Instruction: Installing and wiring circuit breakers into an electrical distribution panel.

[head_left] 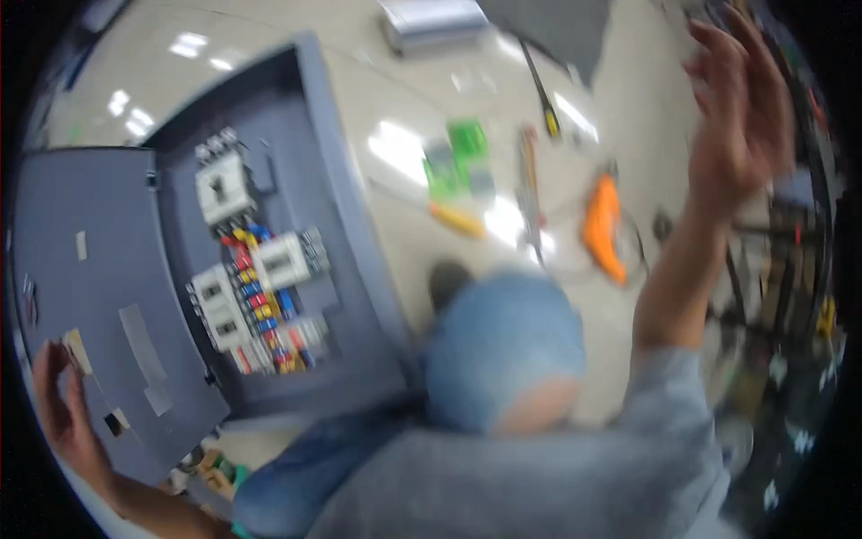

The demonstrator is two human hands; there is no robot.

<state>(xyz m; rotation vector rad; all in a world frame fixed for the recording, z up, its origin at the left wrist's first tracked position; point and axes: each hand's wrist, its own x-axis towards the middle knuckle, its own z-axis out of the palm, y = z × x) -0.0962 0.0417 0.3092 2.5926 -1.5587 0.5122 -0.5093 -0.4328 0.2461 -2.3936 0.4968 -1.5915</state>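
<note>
Shirt (512, 481), left hand (76, 429) near cabinet door (109, 283)

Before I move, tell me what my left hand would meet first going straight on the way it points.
Probably the cabinet door, near its outer edge; your left hand overlaps it in view, but depth is unclear.

Bright, whitish light; hard glare patches on the glossy floor (359, 108). Motion blur throughout, smearing the right hand (741, 126) and orange tool (602, 225). Fisheye bows the grey door (90, 202) at left; corners black.
</note>
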